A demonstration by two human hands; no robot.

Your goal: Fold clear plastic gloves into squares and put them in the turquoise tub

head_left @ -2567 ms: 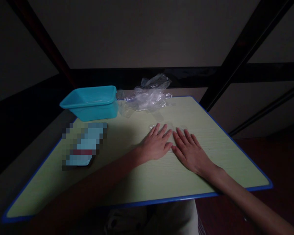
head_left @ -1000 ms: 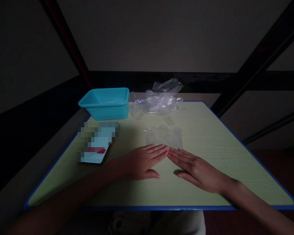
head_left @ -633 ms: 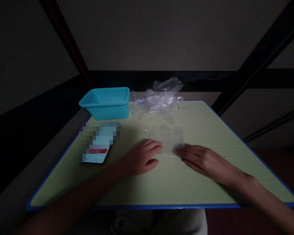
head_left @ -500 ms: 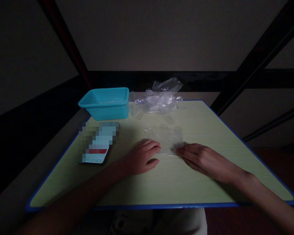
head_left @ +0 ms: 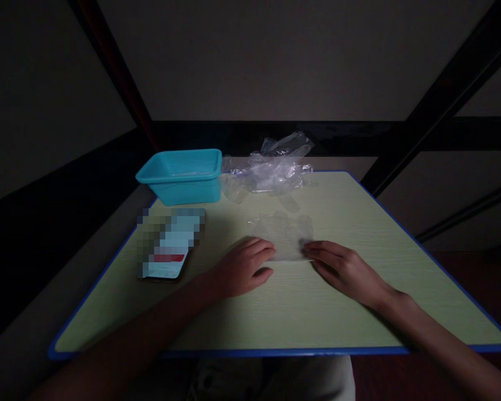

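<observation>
A clear plastic disposable glove [head_left: 287, 236] lies folded flat on the table in front of me, its near edge fairly straight. My left hand [head_left: 248, 267] rests palm down at its lower left, fingertips touching the film and thumb held apart. On the right side, the fingertips of my right hand [head_left: 338, 270] press on the glove's corner, the thumb lower down and separate. Both hands look open, with fingers lying over the plastic rather than wrapped round it. Beyond the folded glove sits a loose heap of similar clear gloves [head_left: 271, 170].
A turquoise plastic basket [head_left: 187, 189] stands at the table's far left. Nearer me lies a phone [head_left: 173, 245] with a lit, partly pixelated screen. The pale table [head_left: 300, 317] has a blue rim, and a wall rises behind it.
My right hand has shifted slightly up and right along the glove's edge, and the fold there lies flatter. The left hand stays nearly in place.
</observation>
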